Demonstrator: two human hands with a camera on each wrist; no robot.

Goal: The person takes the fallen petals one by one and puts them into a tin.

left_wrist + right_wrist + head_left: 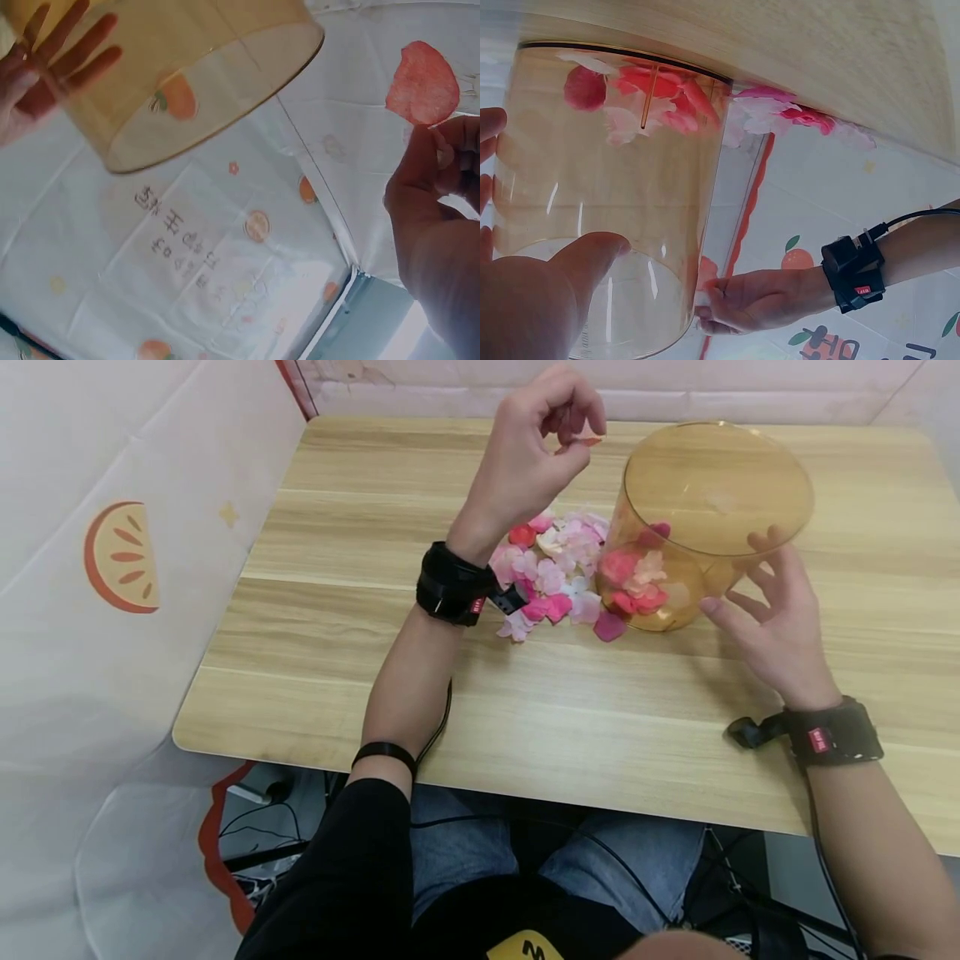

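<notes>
Head view: my left hand (525,452) pinches one red petal (581,441) beside the amber jar's (712,518) rim above the bench (375,610); left wrist: petal (422,82) upright, best released over the opening; right wrist: my right hand (540,300), fingers spread, steadies the jar (607,202).

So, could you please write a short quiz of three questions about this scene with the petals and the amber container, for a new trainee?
1. True or false: the left hand pinches a single petal above the table.
2. Where do the loose petals lie? A) left of the amber container B) on the person's lap C) at the table's near edge
3. Fill in: the right hand rests with straight fingers against the container's ____.

Key
1. True.
2. A.
3. Side; some petals already lie on its bottom.
</notes>
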